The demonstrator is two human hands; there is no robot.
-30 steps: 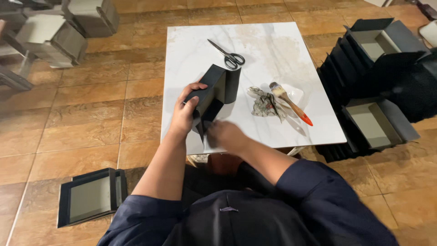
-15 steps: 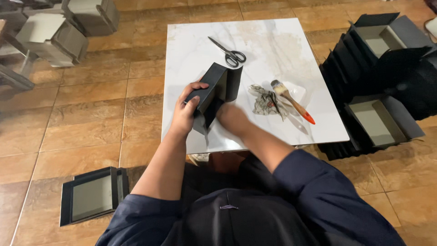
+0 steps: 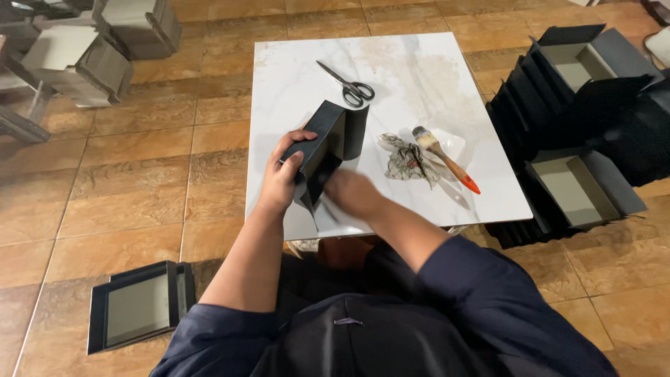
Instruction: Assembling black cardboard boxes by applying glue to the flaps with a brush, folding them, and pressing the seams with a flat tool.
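A black box point(image 3: 328, 139) stands tilted on its side on the white marble slab point(image 3: 412, 77). My left hand point(image 3: 285, 173) grips its near left edge, fingers curled over the top. My right hand point(image 3: 352, 192) is blurred and pressed against the box's lower side, right beside the left hand; whether it holds anything cannot be told. A brush with a wooden handle and orange tip point(image 3: 447, 160) lies on a white dish point(image 3: 447, 143) next to a crumpled rag point(image 3: 408, 164), just right of my right hand. Scissors point(image 3: 347, 85) lie beyond the box.
Stacks of open black boxes with grey insides point(image 3: 579, 119) stand on the tiled floor at the right. A flat black box lid point(image 3: 139, 307) lies on the floor at the lower left. Grey boxes point(image 3: 77, 56) sit at the upper left.
The right hand has slid along the box's lower side toward the right, and the box has tipped slightly. The left hand keeps its grip.
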